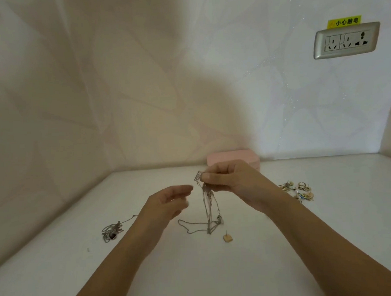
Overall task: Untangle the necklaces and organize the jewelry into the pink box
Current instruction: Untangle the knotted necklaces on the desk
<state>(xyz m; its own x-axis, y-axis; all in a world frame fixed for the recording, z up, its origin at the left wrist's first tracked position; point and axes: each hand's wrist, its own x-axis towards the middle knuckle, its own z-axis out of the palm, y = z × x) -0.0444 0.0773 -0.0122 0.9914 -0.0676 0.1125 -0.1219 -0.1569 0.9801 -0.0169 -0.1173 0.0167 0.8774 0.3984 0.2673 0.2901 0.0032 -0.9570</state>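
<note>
Two bare hands raised over a smooth, matte white table [285, 245], just in front of a pale pink box [233, 160] with rounded corners, set against the wall.

Directly before the box, right hand [228, 180]: fingers curled, thumb and forefinger pinching the top of a bundle of silver chains [210, 210], with a small ladder-shaped metal link [198, 177] poking out beside the fingertips. Fine, shiny strands, hanging straight down from the pinch in one knotted cord, lower loops trailing on the table in front of the box.

In front of the box and a little to its left, left hand [168, 203]: fingers loosely bent, thumb and forefinger apart, holding nothing, fingertips just beside the hanging strands but clear of them. Slightly blurred, so no finer detail to tell.

Further left of the box and nearer the camera, a second heap of chain [111, 231], silver, with a dark round pendant, lying loose.

Right of the box, a small pile of rings and earrings [297, 191], gold-coloured, some with blue bits.

In front of the box, nearer the camera than the trailing loops, a small beige square stud [227, 237] with its pin upright.

High above and right of the box, a grey wall socket [346, 40] under a yellow label [344, 21].
</note>
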